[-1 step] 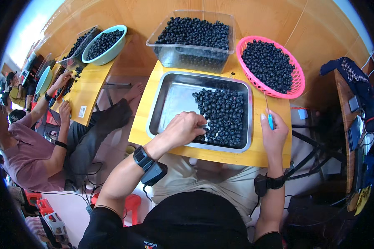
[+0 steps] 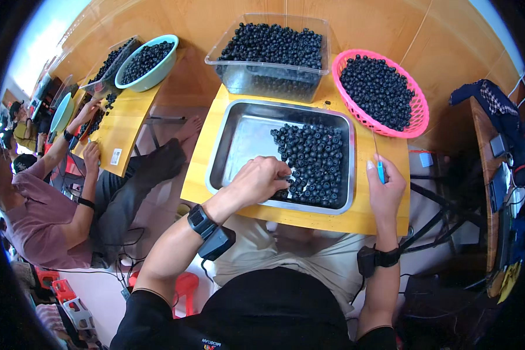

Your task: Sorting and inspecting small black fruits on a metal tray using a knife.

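Observation:
A metal tray lies before me, with blueberries spread over its right side and lower middle. My left hand reaches over the tray with its fingers curled together at the left edge of the berries. What lies between those fingertips is hidden. To the right of the tray, my right hand is closed around a thin metal tool with a blue handle, its slim shaft pointing away from me.
Behind the tray stands a clear plastic bin of blueberries; a pink basket of them sits at far right of the yellow table. At left, a person works at another table beside a light green bowl.

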`<state>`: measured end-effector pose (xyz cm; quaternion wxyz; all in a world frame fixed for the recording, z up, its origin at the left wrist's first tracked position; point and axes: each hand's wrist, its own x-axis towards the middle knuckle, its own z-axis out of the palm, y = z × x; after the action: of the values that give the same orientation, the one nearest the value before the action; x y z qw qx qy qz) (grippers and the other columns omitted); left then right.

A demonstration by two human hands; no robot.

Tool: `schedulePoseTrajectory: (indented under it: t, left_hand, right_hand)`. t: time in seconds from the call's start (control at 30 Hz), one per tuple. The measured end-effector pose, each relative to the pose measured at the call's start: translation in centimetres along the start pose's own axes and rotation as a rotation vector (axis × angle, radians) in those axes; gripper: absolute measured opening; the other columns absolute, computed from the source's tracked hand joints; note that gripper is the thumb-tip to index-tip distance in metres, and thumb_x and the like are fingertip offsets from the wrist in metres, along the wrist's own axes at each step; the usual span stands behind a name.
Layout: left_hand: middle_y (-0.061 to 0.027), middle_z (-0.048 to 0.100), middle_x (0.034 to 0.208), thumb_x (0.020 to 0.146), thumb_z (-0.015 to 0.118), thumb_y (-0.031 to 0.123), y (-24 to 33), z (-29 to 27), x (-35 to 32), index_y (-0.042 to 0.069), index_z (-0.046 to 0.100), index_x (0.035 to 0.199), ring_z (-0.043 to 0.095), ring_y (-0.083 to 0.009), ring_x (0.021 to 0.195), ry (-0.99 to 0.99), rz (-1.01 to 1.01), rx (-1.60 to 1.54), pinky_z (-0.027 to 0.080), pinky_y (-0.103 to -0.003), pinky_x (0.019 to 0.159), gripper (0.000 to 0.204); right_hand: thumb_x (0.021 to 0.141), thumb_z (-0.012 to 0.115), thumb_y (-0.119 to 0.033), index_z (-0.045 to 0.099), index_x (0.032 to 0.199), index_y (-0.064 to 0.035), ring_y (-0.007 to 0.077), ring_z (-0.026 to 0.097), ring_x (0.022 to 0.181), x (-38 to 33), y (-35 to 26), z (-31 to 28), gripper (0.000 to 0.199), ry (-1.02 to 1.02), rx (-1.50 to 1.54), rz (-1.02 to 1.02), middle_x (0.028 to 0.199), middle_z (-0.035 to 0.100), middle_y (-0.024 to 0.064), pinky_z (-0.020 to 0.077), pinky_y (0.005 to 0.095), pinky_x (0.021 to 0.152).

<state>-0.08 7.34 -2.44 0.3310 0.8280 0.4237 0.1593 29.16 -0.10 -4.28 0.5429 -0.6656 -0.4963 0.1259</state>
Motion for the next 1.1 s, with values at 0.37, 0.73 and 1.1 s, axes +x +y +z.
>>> schedulePoseTrajectory:
  t: [0.37, 0.73, 1.1]
  left_hand:
    - [-0.0175, 0.074, 0.091, 0.087, 0.074, 0.012, 0.7, 0.0, 0.7, 0.001, 0.07, 0.106, 0.073, -0.0333, 0.087, -0.194, 0.043, 0.126, 0.056, -0.041, 0.078, 0.022]
    - [-0.0059, 0.071, 0.089, 0.094, 0.071, 0.007, 0.9, -0.6, -1.1, 0.001, 0.071, 0.112, 0.067, -0.015, 0.082, 0.012, 0.052, -0.323, 0.053, -0.03, 0.075, 0.019]
    - [-0.0042, 0.071, 0.098, 0.098, 0.068, 0.01, 0.4, 0.1, -1.8, 0.0, 0.067, 0.108, 0.07, -0.0119, 0.089, -0.026, -0.146, -1.081, 0.059, -0.026, 0.083, 0.014]
  right_hand:
    - [0.09, 0.076, -0.01, 0.07, 0.109, 0.0055, 0.0067, 0.052, 0.072, -2.1, -1.6, -0.5, 0.025, -0.056, 0.023, -0.012, 0.08, 0.062, 0.0007, 0.046, 0.025, 0.065]
    - [0.09, 0.076, -0.009, 0.07, 0.11, 0.0053, 0.0068, 0.053, 0.071, -4.0, -3.2, 0.0, 0.025, -0.127, 0.156, 0.031, 0.079, 0.061, 0.0004, 0.0459, 0.0241, 0.065]
    - [0.091, 0.077, -0.01, 0.071, 0.11, 0.0043, 0.0058, 0.053, 0.068, -6.0, -5.9, 1.8, 0.025, -0.272, 0.199, 0.018, 0.078, 0.062, 0.0014, 0.045, 0.0236, 0.061]
